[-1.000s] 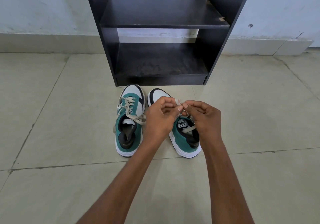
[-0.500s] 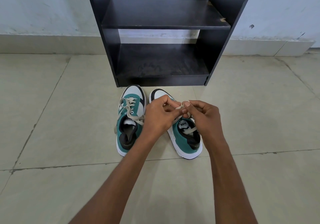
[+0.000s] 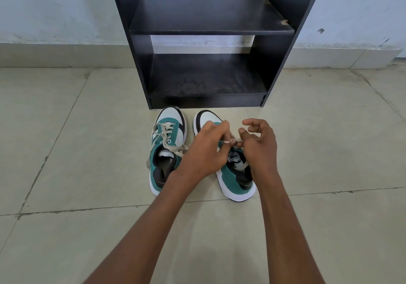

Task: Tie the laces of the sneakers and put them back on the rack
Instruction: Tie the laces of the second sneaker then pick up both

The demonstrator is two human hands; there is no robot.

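1. A pale tiled floor (image 3: 66, 174) runs to a light wall, and a black rack (image 3: 206, 42) stands against that wall.
2. Nearest, two bare forearms reach forward over the tiles to the sneakers.
3. The left hand (image 3: 204, 152) pinches a cream lace (image 3: 229, 141) of the right sneaker (image 3: 232, 184) between its curled fingertips, as it did half a second ago.
4. The right hand (image 3: 259, 145) has changed: its upper fingers, then curled close against the left hand, now spread up and apart, while its lower fingers still meet the lace at the knot. Whether they pinch it, I cannot tell.
5. The left sneaker (image 3: 164, 152) sits just beside the right one, unmoved, its lace lying loosely tied across the tongue with an end trailing to the floor.
6. Both sneakers stand on the floor, toes toward the rack, just in front of its bottom shelf (image 3: 208, 81).
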